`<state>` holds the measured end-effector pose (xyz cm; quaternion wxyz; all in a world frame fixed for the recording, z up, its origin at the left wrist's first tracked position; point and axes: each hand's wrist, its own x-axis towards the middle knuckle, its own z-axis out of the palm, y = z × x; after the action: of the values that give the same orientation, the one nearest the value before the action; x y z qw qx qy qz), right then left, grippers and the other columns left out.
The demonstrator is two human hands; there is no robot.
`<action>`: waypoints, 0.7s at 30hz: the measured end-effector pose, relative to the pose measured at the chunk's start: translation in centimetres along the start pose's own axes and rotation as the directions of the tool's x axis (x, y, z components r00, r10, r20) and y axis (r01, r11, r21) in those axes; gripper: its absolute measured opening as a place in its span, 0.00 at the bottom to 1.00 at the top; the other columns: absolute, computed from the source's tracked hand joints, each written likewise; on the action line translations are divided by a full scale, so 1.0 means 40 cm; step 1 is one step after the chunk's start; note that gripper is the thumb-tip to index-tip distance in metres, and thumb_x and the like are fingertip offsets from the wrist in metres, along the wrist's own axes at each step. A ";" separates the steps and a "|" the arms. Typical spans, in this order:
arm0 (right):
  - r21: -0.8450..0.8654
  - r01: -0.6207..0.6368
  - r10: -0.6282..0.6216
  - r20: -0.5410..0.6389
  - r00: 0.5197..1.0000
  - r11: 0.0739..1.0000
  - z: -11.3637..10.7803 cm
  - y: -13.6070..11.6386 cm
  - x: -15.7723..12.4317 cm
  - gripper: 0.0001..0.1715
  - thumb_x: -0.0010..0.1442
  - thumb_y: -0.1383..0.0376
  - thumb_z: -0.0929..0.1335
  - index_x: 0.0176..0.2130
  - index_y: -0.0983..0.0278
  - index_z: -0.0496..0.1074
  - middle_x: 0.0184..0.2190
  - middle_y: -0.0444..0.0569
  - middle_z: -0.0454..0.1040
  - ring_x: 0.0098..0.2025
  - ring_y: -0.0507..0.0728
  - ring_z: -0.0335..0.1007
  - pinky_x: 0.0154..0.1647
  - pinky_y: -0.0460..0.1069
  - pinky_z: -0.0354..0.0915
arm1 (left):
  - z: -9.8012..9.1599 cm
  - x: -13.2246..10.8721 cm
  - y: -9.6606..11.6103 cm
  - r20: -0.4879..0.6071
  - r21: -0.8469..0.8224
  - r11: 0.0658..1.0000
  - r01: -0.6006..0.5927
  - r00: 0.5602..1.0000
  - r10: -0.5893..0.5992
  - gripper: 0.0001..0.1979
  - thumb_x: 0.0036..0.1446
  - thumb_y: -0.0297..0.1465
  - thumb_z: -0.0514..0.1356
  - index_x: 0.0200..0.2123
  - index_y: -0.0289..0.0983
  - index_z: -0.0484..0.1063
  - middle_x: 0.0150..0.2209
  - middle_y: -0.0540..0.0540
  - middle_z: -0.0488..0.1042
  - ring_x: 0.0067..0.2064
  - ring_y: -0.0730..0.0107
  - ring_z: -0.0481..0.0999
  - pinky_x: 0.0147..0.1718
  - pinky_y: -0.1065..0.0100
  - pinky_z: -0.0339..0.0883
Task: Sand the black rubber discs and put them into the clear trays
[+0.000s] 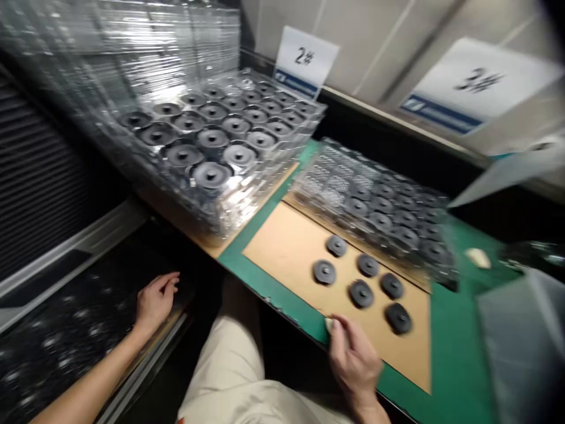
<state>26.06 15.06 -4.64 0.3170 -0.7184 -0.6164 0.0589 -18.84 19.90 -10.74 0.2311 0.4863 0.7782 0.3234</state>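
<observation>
My left hand [155, 300] hangs low to the left of the table, over a dark speckled bin [66, 330], with its fingers loosely curled and nothing seen in it. My right hand [353, 359] rests at the table's near edge on a brown cardboard sheet [286, 247], fingers closed around a small pale object I cannot make out. Several dark round discs [361, 292] lie loose on the cardboard just beyond that hand.
A stack of clear plastic trays [212, 147] filled with discs stands at the left of the green mat [450, 353]. Another clear tray [379, 212] of discs lies behind the cardboard. Signs marked 2# [304, 59] and 3# [479, 79] stand at the back wall.
</observation>
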 end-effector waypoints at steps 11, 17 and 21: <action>0.079 0.107 -0.107 -0.009 0.994 0.991 -0.035 -0.009 -0.011 0.15 0.71 0.60 0.63 0.41 0.62 0.77 0.32 0.50 0.79 0.33 0.56 0.78 0.36 0.46 0.68 | 0.376 -0.131 0.662 0.340 -0.381 0.739 -0.555 0.659 0.671 0.17 0.63 0.32 0.65 0.55 0.41 0.77 0.63 0.39 0.73 0.64 0.52 0.71 0.64 0.52 0.63; 0.178 0.143 -0.118 -0.146 0.982 0.973 -0.029 0.003 -0.007 0.20 0.72 0.55 0.61 0.35 0.59 0.77 0.27 0.48 0.77 0.28 0.58 0.78 0.30 0.47 0.69 | 0.455 -0.135 0.774 0.517 -0.245 0.742 -0.624 0.564 0.645 0.17 0.65 0.35 0.65 0.56 0.39 0.74 0.60 0.39 0.73 0.60 0.51 0.73 0.59 0.43 0.67; 0.224 0.119 -0.065 -0.235 0.970 0.967 0.009 0.018 -0.007 0.23 0.71 0.51 0.61 0.35 0.57 0.78 0.28 0.50 0.78 0.27 0.60 0.79 0.25 0.49 0.68 | 0.435 -0.163 0.782 0.509 -0.181 0.821 -0.541 0.663 0.549 0.13 0.65 0.36 0.65 0.51 0.38 0.76 0.55 0.41 0.75 0.55 0.55 0.76 0.54 0.48 0.71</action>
<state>26.44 14.91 -5.39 0.4707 -0.6479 -0.5979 0.0351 14.62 28.77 0.42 0.3364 0.7654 0.4969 0.2324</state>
